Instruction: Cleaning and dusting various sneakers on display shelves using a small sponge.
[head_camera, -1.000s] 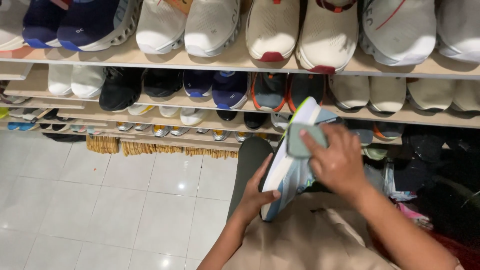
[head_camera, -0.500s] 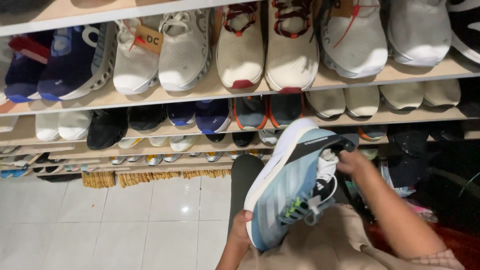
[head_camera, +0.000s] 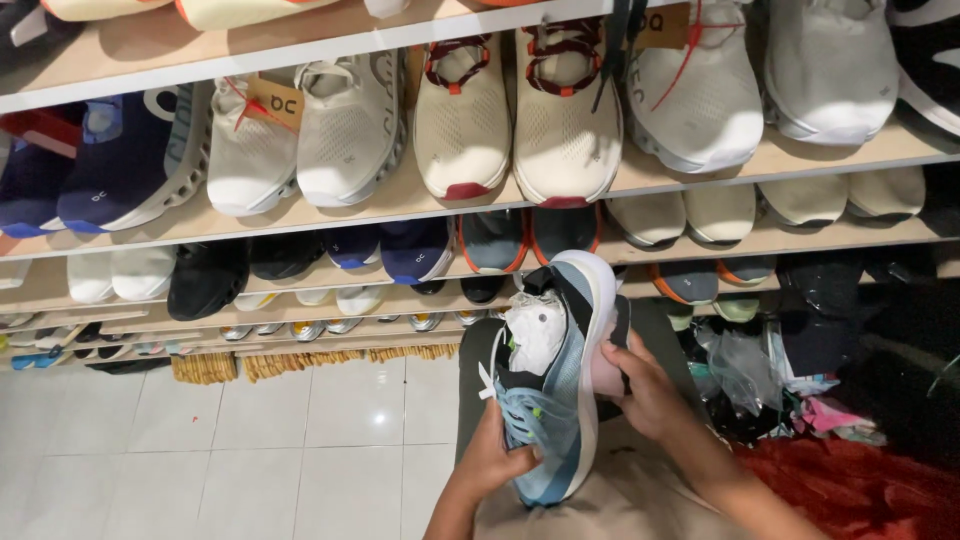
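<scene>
blue running shoe (head_camera: 548, 400) held upright over the lap, below the shoe shelves (head_camera: 400, 205). left hand (head_camera: 497, 462) grasps its toe; right hand (head_camera: 648, 388) grips the sole side. white paper stuffing (head_camera: 535, 332) apparently seated inside; shoe not yet shelved.

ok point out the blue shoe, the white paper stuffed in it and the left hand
blue shoe (head_camera: 560, 400), head view, on the blue mesh side near the laces
white paper (head_camera: 535, 335), head view, on the crumpled wad in the shoe's opening
left hand (head_camera: 495, 462), head view, on the back of the hand gripping the shoe's lower end
</scene>
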